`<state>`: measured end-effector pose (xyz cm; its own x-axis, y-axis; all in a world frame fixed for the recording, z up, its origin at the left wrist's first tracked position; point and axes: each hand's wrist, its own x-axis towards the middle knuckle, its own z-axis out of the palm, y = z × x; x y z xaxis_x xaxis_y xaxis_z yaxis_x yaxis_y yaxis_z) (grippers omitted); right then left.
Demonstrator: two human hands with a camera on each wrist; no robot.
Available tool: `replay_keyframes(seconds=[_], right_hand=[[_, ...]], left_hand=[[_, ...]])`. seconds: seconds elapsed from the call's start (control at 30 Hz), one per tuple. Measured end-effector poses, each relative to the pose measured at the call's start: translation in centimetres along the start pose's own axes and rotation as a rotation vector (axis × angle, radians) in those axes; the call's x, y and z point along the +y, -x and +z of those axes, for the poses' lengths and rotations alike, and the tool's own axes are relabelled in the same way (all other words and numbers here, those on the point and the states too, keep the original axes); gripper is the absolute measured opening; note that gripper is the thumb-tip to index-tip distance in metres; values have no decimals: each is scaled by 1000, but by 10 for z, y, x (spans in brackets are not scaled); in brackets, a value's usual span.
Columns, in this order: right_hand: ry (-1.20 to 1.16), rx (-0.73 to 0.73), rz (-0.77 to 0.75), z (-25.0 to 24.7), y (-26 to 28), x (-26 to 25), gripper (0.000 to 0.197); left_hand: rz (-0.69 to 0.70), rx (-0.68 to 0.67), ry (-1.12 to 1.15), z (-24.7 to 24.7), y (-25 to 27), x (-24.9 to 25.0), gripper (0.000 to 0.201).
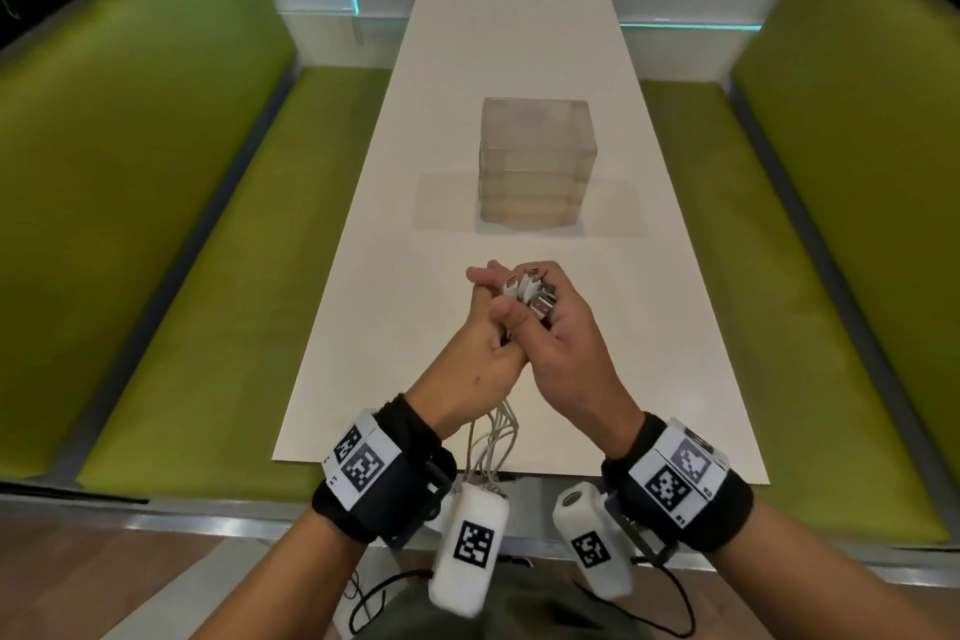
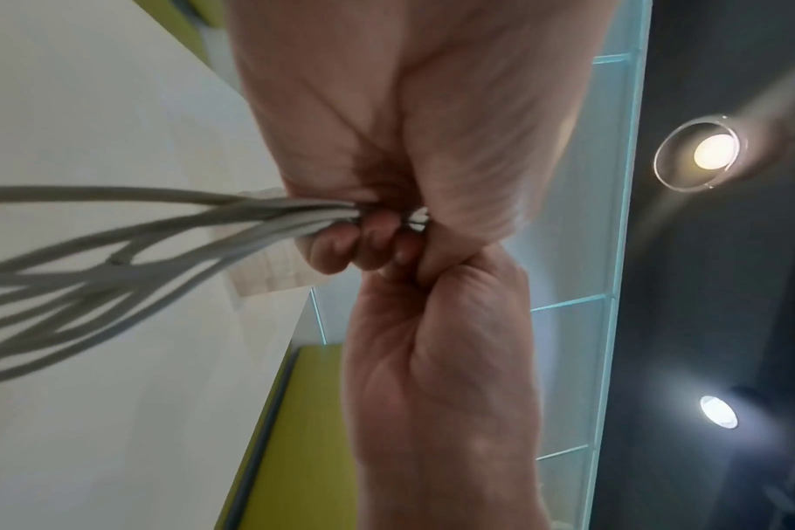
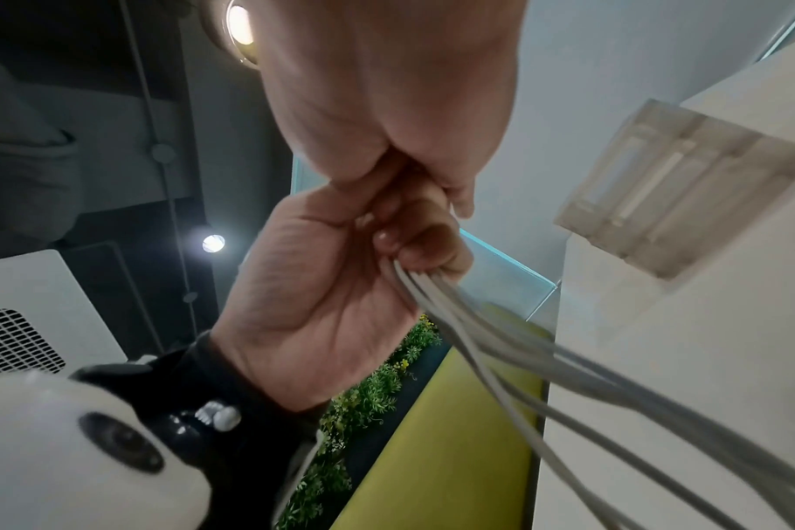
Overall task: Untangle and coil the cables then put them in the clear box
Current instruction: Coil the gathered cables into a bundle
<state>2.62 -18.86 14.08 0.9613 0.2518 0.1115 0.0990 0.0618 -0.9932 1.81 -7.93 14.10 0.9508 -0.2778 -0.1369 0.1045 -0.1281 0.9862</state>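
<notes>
A bundle of white cables [image 1: 493, 437] is held upright above the near end of the white table [image 1: 649, 353]. Its connectors [image 1: 527, 294] stick out above my fists, and the loose lengths hang down toward the table's near edge. My left hand [image 1: 485, 327] and my right hand [image 1: 563, 327] are pressed together, both gripping the bundle. In the right wrist view my left hand [image 3: 318, 304] curls its fingers round the cables [image 3: 568, 376] under my right hand [image 3: 386, 89]. The clear box [image 1: 535, 161] stands mid-table beyond the hands, apart from them.
Green padded benches [image 1: 156, 224] run along both sides of the narrow table, with one [image 1: 831, 224] on the right. A white wall with lit glass strips closes the far end. The near table edge lies just under my wrists.
</notes>
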Motion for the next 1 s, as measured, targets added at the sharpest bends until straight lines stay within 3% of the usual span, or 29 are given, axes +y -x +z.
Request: replay_keyframes(seconds=[0.1,0.23,0.33,0.47,0.53,0.67,0.77,0.83,0.87,0.93,1.0], right_hand=[[-32,44,-28,5,1,-5,14],[-121,77,-91,3,-3,-11,11],[-164,29,-46,-2,-8,-23,10],[-238,-15,1,-5,-12,-34,11],[-253,-36,-19,-9,-15,-32,19],[-295,-24,99,-21,-26,-17,34],[43,41,163,-37,-28,-6,93],[335,19,39,-47,-25,-7,111],[543,-50,-83,-51,-22,-7,107],[1018,-245,-290,-55,-20,-4,79],[1316,-412,-215,-54,-16,-1,55]], left_hand=[[35,-7,96,3,2,0,36],[18,5,326,2,1,-7,47],[-9,-60,508,-4,2,-8,42],[-8,-209,326,-11,5,-12,23],[18,-261,208,-13,7,-14,27],[35,-145,154,-20,1,-13,34],[16,-86,23,-31,-7,-15,34],[17,-106,-101,-38,-9,-18,35],[23,-132,-180,-40,-9,-19,36],[30,-194,-360,-40,-10,-20,35],[19,-235,-493,-39,-12,-22,34]])
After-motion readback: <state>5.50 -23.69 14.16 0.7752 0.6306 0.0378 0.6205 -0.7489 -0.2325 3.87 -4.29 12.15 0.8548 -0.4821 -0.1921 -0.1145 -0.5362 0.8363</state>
